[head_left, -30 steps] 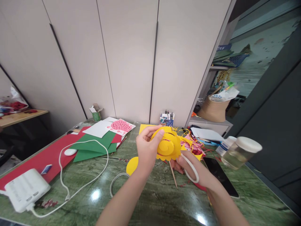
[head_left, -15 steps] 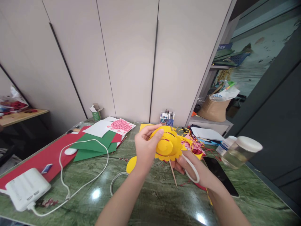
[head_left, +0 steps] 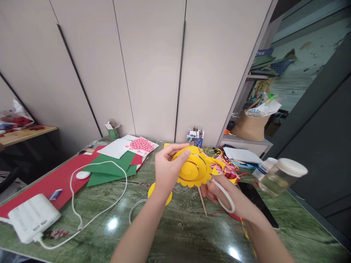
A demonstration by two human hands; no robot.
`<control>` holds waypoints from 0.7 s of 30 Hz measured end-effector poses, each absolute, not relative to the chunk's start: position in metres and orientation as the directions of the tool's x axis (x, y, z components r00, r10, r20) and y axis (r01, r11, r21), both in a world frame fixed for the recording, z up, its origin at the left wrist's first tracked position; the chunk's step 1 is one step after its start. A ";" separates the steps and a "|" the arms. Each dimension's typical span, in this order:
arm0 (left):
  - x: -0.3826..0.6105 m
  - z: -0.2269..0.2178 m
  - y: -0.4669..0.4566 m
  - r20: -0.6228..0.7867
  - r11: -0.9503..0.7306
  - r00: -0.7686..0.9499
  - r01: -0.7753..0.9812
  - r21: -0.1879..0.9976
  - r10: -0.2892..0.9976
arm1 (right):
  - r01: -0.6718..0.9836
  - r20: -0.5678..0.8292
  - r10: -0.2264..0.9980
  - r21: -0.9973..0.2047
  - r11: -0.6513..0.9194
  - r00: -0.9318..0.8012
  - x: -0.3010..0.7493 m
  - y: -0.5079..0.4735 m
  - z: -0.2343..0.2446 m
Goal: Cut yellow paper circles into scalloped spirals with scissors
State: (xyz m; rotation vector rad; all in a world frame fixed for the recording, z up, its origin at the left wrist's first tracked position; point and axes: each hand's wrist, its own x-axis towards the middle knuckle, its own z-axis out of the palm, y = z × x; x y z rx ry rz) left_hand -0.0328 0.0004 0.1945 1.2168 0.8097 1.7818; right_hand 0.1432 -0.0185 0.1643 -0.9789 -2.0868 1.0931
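A yellow paper disc (head_left: pixel 193 171) with a spiral cut and a scalloped edge is pinched by my left hand (head_left: pixel 166 171), thumb on its face. Fingers of my right hand (head_left: pixel 226 191) are wrapped through the white-handled scissors (head_left: pixel 230 205) at the disc's lower right edge. The scissors' blades are mostly hidden by the paper and hand. Under the disc, a pointed wooden stick (head_left: pixel 203 204) lies on the table. Another yellow paper circle (head_left: pixel 168 198) sits partly behind my left wrist.
Yellow and pink paper scraps (head_left: pixel 226 168) are piled behind my right hand. To the right are a black phone (head_left: pixel 257 202) and a lidded jar (head_left: pixel 282 177). Green paper (head_left: pixel 109 171), red paper (head_left: pixel 33 197) and a white power bank (head_left: pixel 34 217) with a looped cable occupy the left.
My left hand and the yellow disc have shifted slightly left, and the disc has turned a little. The scissors' handle has moved slightly right. More of the loose yellow circle shows.
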 end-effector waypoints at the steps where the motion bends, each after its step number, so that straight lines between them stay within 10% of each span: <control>1: -0.034 0.194 0.001 0.424 -0.464 -0.194 -0.266 0.845 0.885 | 0.330 0.159 0.809 -0.855 0.400 -0.566 0.144 -0.018 0.164; 21: -0.054 0.201 0.002 0.425 -0.429 -0.060 -0.082 0.900 0.903 | 0.394 0.054 0.781 -0.841 0.372 -0.622 0.157 -0.014 0.169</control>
